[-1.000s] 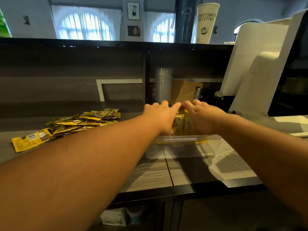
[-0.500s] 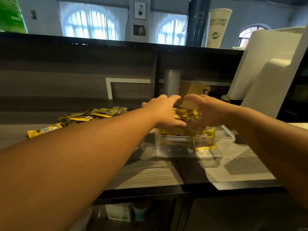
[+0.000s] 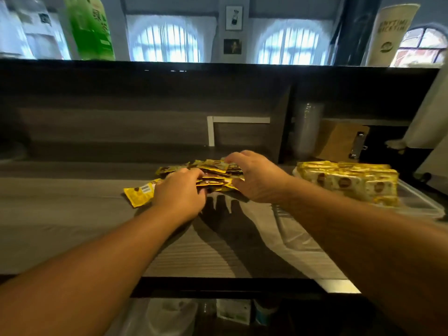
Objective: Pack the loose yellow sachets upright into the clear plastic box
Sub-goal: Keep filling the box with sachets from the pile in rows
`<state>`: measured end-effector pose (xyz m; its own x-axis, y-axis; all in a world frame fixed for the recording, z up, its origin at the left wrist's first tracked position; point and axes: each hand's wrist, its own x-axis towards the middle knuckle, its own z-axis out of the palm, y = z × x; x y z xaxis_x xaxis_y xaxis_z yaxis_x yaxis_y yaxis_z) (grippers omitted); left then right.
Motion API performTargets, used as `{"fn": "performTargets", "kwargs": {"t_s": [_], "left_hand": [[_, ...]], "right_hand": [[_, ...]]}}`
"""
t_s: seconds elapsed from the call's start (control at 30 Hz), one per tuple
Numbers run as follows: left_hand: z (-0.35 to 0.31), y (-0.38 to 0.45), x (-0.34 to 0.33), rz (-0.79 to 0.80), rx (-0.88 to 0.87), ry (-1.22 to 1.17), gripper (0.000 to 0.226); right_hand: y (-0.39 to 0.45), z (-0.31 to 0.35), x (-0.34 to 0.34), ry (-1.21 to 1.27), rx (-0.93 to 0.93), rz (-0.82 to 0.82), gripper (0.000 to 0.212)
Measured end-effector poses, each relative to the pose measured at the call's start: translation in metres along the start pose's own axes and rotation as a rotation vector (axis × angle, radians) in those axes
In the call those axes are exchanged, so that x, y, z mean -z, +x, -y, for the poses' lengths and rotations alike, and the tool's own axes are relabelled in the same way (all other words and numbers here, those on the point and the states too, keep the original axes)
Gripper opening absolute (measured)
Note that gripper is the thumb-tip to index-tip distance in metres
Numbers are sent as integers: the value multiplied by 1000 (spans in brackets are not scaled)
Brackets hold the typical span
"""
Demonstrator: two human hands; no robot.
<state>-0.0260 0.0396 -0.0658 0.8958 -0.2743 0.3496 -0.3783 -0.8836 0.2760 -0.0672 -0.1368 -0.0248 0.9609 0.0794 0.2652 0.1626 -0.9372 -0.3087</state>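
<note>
On the grey wood-grain counter (image 3: 72,214), toward its far middle, lies a loose heap of yellow sachets (image 3: 213,174) with brown printing, spread flat and overlapping. One sachet (image 3: 139,194) sticks out at the heap's near left edge, face up with a white label patch. Both hands are on the heap. The left hand (image 3: 180,194) comes in from the near left, knuckles up, its fingers curled down onto the sachets at the heap's left side. The right hand (image 3: 257,178) arches over the heap's right side, fingers bent over the far edge and thumb at the near edge, so that the sachets sit between thumb and fingers. The hands' shadows fall dark on the counter just nearer than the heap.

To the right, well apart from the heap, stands the clear plastic box (image 3: 421,202). A tight row of packed sachets (image 3: 346,180) stands upright in it, their tops rising above the rim; the box's near right corner shows bare.

Behind the counter rises a dark panelled back wall with a shelf. A stack of clear plastic cups (image 3: 306,132) and a brown clipboard (image 3: 339,141) with a metal clip lean in a recess at the far right. On top of the wall stand a green bottle (image 3: 89,27) at the far left and a tall paper cup (image 3: 390,32) at the far right, with arched windows beyond.
</note>
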Motion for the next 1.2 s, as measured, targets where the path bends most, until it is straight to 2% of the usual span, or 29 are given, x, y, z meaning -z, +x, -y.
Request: {"fn": "performTargets", "kwargs": {"t_s": [0.13, 0.23, 0.4, 0.53, 0.63, 0.77, 0.87, 1.0, 1.13, 1.2], "left_hand": [[34, -1, -13, -23, 2, 42, 51], [38, -1, -22, -19, -8, 23, 48], [37, 0, -20, -66, -22, -41, 36], [39, -2, -18, -100, -24, -199, 39], [41, -4, -18, -118, -72, -332, 32], [38, -8, -15, -187, -80, -462, 19], [38, -8, -14, -296, -85, -530, 11], [45, -6, -7, -607, 5, -567, 13], [42, -8, -5, -595, 139, -775, 14], [42, -7, -6, -599, 181, -762, 12]], "right_hand": [[24, 11, -39, -82, -101, 0, 59], [34, 8, -66, -148, -173, 61, 64], [38, 7, -76, -127, -167, 61, 54], [35, 6, -73, -119, -163, 25, 38], [31, 7, -70, -112, -174, 8, 37], [25, 9, -68, -123, -149, 36, 58], [28, 10, -69, -179, -141, 44, 62], [31, 9, -63, -201, -138, 56, 53], [31, 9, -48, -160, -172, 145, 44], [24, 6, -52, -47, -122, -49, 35]]}}
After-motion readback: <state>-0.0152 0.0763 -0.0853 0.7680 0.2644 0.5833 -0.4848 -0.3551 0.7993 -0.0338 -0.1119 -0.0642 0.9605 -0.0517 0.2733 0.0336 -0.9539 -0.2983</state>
